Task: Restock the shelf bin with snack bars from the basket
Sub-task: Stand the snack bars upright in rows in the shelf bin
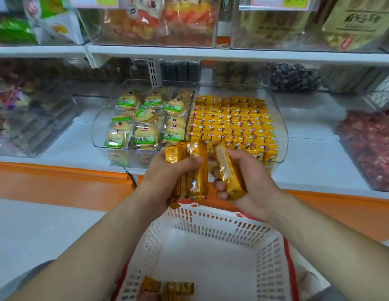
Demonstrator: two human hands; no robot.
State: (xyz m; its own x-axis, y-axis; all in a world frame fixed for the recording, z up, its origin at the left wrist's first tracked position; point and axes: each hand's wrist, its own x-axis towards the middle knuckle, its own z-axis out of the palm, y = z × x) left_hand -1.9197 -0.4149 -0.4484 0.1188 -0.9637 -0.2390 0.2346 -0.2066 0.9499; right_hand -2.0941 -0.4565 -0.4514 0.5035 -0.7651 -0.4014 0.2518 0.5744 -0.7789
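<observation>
Several snack bars (195, 170) clasped in left grip (165, 177), more in right grip (250, 177); basket (211, 216) nearly empty, shelf bin (281, 135) full.

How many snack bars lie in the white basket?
2. One snack bar lies at the basket's near left, a second bar just right of it; more may be hidden below the frame.

Open air lies between basket (211, 216) and bin (281, 137), whose clear front wall stands before the bars (232, 120).
</observation>
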